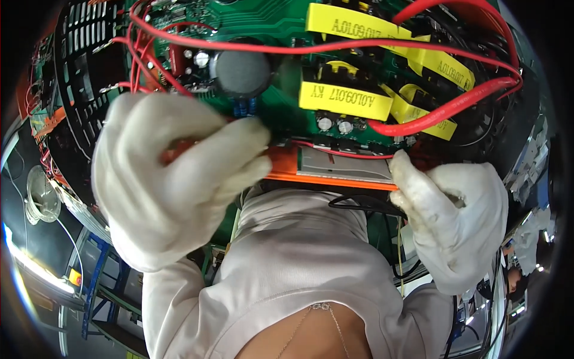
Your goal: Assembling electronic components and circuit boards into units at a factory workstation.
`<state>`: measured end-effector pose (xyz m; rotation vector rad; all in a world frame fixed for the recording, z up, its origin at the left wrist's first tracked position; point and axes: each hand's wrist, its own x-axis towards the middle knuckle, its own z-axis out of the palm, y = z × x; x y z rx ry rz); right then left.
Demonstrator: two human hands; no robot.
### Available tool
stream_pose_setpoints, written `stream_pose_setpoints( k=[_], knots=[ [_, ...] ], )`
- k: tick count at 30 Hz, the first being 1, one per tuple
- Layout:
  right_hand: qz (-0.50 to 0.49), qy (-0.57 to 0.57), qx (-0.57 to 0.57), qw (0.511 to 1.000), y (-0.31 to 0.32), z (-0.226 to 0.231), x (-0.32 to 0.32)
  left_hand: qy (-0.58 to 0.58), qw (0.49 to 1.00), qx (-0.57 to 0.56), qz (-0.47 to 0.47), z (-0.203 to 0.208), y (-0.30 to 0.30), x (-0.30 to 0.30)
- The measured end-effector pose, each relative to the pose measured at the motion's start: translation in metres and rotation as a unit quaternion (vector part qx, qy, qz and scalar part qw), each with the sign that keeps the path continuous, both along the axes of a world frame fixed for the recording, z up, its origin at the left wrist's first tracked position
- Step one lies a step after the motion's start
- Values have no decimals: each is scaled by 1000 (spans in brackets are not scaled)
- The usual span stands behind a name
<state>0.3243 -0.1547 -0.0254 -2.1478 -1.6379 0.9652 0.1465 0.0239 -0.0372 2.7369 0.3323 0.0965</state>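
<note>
Both my hands wear white gloves and work at the near edge of a green circuit board [284,113] in an orange-edged housing [283,164]. My left hand [173,173] is curled closed above the board's near left part, fingertips blurred; what lies in them is hidden. My right hand [451,209] pinches at the housing's near right edge, where a thin red wire [359,155] meets the fingertips. Whether it grips the wire or the edge, I cannot tell. Between the hands lies a grey flat panel [344,166]. A dark round component [242,72] stands beyond my left hand.
Yellow-taped components [345,102] fill the board's right half. A thick red cable [445,116] loops over them, and other red wires [134,57] rise at left. A black slotted panel [84,78] borders the left side. A blue metal frame [98,287] stands lower left.
</note>
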Motion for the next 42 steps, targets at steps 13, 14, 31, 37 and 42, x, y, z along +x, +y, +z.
stream_pose_setpoints(
  k=[13,14,31,37,42],
  knots=[
    [36,-99,8,994,-14,19,2,89,978,46,-184,32,-19,48],
    [39,-102,8,994,-14,18,3,92,978,47,-181,34,-22,53],
    [26,-163,88,982,-28,4,2,210,969,-15,-132,23,-41,86],
    [44,-128,107,985,-17,-5,-3,149,981,-114,-47,15,-36,67],
    [13,-148,154,977,-21,6,-1,78,947,-95,-297,22,-22,83]
  ],
)
